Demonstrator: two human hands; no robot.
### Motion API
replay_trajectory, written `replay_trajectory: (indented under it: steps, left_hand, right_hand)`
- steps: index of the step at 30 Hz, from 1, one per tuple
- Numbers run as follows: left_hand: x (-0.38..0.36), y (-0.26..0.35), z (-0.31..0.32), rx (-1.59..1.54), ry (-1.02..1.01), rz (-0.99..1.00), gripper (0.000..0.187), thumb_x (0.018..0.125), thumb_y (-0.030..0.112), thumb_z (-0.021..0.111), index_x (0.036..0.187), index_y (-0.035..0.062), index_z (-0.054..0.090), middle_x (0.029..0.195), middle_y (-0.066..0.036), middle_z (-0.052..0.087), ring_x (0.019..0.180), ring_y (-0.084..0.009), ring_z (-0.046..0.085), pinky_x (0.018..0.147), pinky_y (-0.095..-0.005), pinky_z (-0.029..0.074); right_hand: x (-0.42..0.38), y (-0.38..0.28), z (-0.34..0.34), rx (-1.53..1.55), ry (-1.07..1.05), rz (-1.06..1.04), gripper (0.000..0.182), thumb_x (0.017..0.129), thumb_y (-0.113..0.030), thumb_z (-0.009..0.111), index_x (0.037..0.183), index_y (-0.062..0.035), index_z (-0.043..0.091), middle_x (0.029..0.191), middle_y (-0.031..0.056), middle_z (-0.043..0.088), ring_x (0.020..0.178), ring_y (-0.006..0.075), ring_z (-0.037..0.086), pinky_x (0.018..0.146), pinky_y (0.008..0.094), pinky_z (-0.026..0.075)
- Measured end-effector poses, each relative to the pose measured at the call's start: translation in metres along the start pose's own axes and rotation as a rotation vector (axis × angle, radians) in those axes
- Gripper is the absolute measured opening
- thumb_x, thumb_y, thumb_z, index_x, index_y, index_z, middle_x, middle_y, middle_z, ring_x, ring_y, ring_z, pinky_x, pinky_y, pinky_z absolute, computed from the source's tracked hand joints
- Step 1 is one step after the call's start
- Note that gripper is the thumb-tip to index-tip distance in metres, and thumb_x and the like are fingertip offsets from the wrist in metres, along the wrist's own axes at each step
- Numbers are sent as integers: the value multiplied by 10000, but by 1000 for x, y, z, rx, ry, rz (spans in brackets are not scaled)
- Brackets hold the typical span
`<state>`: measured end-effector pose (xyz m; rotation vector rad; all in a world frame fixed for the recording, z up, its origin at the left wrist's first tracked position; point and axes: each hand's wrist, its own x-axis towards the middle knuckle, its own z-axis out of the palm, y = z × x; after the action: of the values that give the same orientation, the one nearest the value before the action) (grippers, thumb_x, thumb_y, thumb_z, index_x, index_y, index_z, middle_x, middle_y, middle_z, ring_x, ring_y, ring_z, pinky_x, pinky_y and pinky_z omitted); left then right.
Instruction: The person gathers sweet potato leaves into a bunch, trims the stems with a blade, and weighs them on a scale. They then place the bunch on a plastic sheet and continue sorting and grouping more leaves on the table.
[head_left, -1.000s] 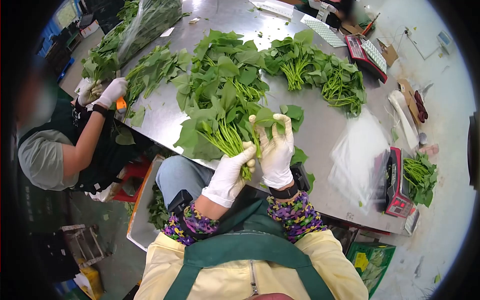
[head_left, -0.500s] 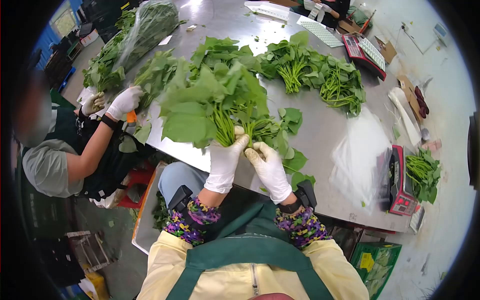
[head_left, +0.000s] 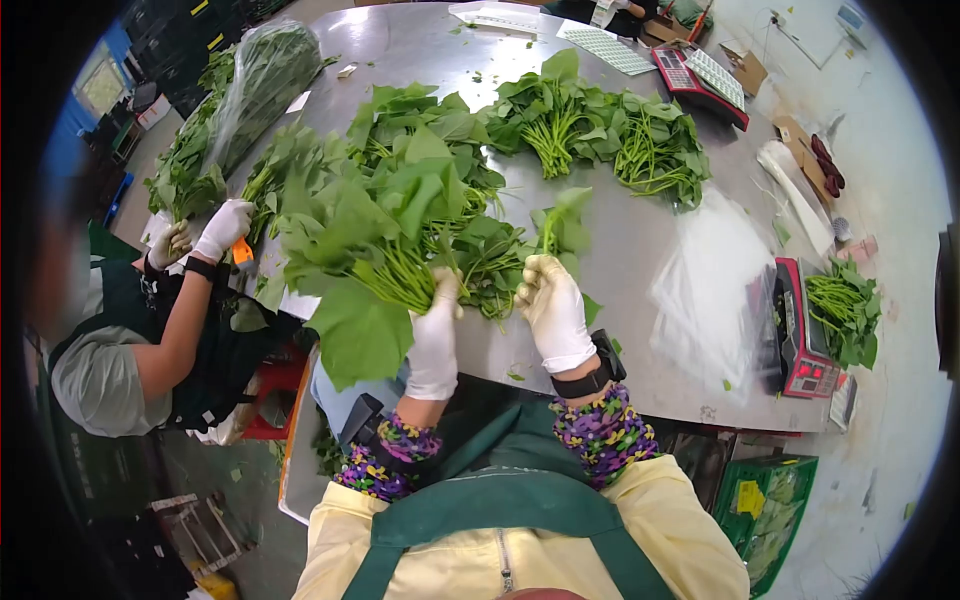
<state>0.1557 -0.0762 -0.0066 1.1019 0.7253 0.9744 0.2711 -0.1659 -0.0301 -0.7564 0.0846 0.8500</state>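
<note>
My left hand [head_left: 435, 340], in a white glove, is closed around the stems of a large bunch of leafy greens [head_left: 390, 275], its leaves pointing up and left. One broad leaf hangs down beside my wrist. To the right, my gloved right hand [head_left: 555, 315] pinches a small leafy sprig [head_left: 562, 225] by its stem, apart from the bunch. Loose greens [head_left: 488, 262] lie on the metal table [head_left: 610, 270] between and behind my hands. Farther back rest two bundles, a left one [head_left: 550, 135] and a right one [head_left: 658, 150], stems toward me.
Clear plastic bags [head_left: 710, 300] lie on the right, beside a red scale [head_left: 797, 340] bearing greens [head_left: 845, 312]. Another red scale [head_left: 700, 88] stands at the back. On the left, a co-worker's gloved hand [head_left: 222, 230] is near a plastic-wrapped heap of greens [head_left: 268, 90].
My hands were together at the stems and have come apart. The left moved left and lower with the bunch; the right moved slightly right, holding a sprig. The view shifted slightly.
</note>
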Motion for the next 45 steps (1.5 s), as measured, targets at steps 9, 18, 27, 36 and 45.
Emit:
replay_trajectory:
  steps: [9, 18, 27, 36, 45]
  left_hand:
    - [20, 7, -15, 2, -62, -208, 209, 863, 162, 664, 1017, 25, 629, 782, -19, 632, 532, -55, 507, 478, -177, 380]
    - [5, 8, -8, -234, -104, -299, 146, 834, 84, 678, 951, 27, 613, 764, -12, 613, 571, -67, 524, 491, -176, 383]
    - [5, 1, -9, -349, -92, -349, 109, 862, 89, 644, 942, 22, 609, 732, -11, 591, 559, -69, 510, 473, -193, 387]
    - [27, 16, -29, -408, -40, -243, 161, 909, 136, 595, 1050, 60, 575, 863, -39, 632, 610, -67, 522, 510, -191, 405]
    - [40, 27, -72, -646, -132, -105, 133, 901, 174, 604, 995, 85, 574, 951, -32, 602, 831, -132, 583, 789, -276, 503]
  right_hand:
    - [-26, 14, 18, -631, -161, -478, 207, 968, -154, 489, 834, -16, 566, 752, -3, 549, 668, 64, 463, 625, 218, 409]
    - [-22, 24, 24, -1009, -205, -632, 163, 906, -167, 578, 942, -10, 605, 747, 52, 583, 655, 118, 543, 611, 260, 452]
    - [-28, 28, 53, -623, -280, -443, 39, 874, -42, 594, 879, -9, 573, 824, 21, 541, 731, 108, 542, 635, 234, 449]
    - [-18, 13, 27, -120, -72, 82, 336, 949, -323, 514, 1080, -26, 599, 865, 65, 617, 674, 87, 529, 662, 242, 463]
    - [3, -12, 55, -1760, -221, -515, 401, 890, -415, 493, 721, -77, 628, 717, 176, 609, 681, 364, 595, 607, 453, 446]
